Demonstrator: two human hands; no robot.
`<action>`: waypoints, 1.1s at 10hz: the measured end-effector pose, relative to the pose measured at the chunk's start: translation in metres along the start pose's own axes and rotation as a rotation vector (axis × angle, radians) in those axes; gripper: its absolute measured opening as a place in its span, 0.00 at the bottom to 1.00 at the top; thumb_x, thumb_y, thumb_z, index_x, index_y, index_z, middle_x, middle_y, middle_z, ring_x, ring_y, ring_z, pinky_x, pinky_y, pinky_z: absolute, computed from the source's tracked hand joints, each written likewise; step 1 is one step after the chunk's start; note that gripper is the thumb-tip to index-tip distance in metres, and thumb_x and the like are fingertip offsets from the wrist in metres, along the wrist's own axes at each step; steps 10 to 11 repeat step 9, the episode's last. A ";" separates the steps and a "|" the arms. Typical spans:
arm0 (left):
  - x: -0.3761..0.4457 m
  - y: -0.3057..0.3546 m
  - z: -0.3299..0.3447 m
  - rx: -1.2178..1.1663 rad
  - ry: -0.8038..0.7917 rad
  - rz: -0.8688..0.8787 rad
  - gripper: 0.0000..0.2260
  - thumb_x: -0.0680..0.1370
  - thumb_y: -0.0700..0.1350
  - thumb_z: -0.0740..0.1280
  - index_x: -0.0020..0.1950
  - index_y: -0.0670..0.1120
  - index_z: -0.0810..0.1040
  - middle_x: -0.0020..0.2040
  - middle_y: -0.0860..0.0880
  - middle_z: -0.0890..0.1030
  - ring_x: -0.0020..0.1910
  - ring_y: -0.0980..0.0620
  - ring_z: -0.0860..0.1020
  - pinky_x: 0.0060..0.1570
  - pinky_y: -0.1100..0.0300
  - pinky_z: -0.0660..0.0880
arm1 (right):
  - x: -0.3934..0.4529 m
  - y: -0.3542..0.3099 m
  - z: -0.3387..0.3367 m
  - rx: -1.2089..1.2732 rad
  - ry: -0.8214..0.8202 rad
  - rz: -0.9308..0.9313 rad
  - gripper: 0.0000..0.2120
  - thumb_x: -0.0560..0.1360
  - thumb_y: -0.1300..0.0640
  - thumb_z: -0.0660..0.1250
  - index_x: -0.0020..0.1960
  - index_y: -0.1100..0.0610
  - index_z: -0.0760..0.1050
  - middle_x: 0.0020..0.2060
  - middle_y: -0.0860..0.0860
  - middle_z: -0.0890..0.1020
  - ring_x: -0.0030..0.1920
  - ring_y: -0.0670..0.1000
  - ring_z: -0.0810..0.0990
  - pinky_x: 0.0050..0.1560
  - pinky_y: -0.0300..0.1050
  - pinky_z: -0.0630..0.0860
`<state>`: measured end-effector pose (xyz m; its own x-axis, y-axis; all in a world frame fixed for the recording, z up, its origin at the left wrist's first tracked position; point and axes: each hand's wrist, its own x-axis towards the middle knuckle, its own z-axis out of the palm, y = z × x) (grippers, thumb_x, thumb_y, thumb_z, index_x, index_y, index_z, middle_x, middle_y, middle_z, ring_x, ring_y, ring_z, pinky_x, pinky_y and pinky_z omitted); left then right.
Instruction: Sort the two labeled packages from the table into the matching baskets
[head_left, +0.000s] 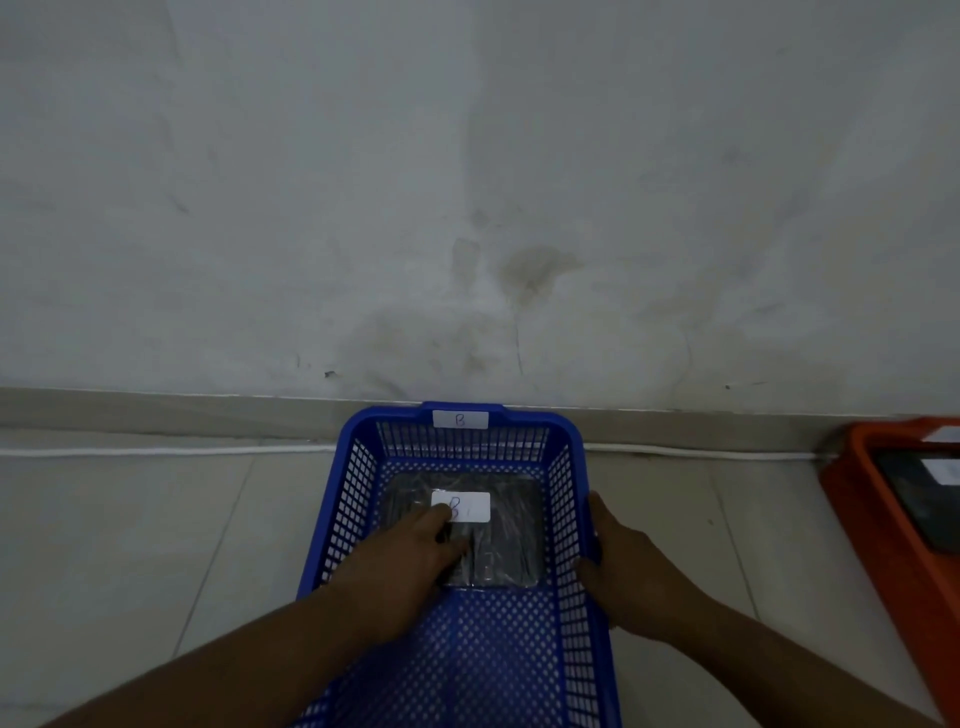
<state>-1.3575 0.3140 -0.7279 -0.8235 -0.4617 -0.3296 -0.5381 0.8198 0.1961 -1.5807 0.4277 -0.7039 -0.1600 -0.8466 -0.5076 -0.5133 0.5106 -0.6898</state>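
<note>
Blue mesh basket (332, 525), tagged B, holds the dark package (506, 540) flat on its floor, B label (467, 506) toward the wall. I see my left hand (410, 566) resting on it, fingers spread; my right hand (631, 577) clasps the rim. An orange basket (883, 525) holds another dark package (919, 499).
</note>
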 end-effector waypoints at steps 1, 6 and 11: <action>0.007 -0.001 0.002 -0.002 0.014 -0.015 0.28 0.78 0.41 0.60 0.76 0.51 0.54 0.77 0.45 0.54 0.73 0.47 0.58 0.67 0.54 0.68 | 0.000 0.001 -0.005 0.016 -0.040 0.021 0.37 0.79 0.54 0.59 0.76 0.50 0.36 0.45 0.45 0.75 0.38 0.40 0.77 0.28 0.30 0.76; 0.028 -0.020 -0.001 -0.043 -0.017 -0.069 0.26 0.80 0.39 0.58 0.75 0.52 0.55 0.79 0.45 0.47 0.77 0.46 0.52 0.75 0.54 0.55 | 0.003 0.004 -0.004 -0.084 -0.055 0.003 0.36 0.80 0.54 0.57 0.76 0.53 0.34 0.57 0.56 0.80 0.46 0.50 0.81 0.31 0.32 0.77; -0.003 -0.005 -0.034 -0.145 0.214 -0.107 0.26 0.75 0.54 0.62 0.73 0.54 0.62 0.75 0.47 0.62 0.73 0.49 0.62 0.73 0.44 0.57 | -0.015 0.001 -0.015 -0.031 0.054 0.088 0.39 0.76 0.41 0.59 0.77 0.52 0.40 0.49 0.53 0.79 0.40 0.39 0.75 0.33 0.20 0.67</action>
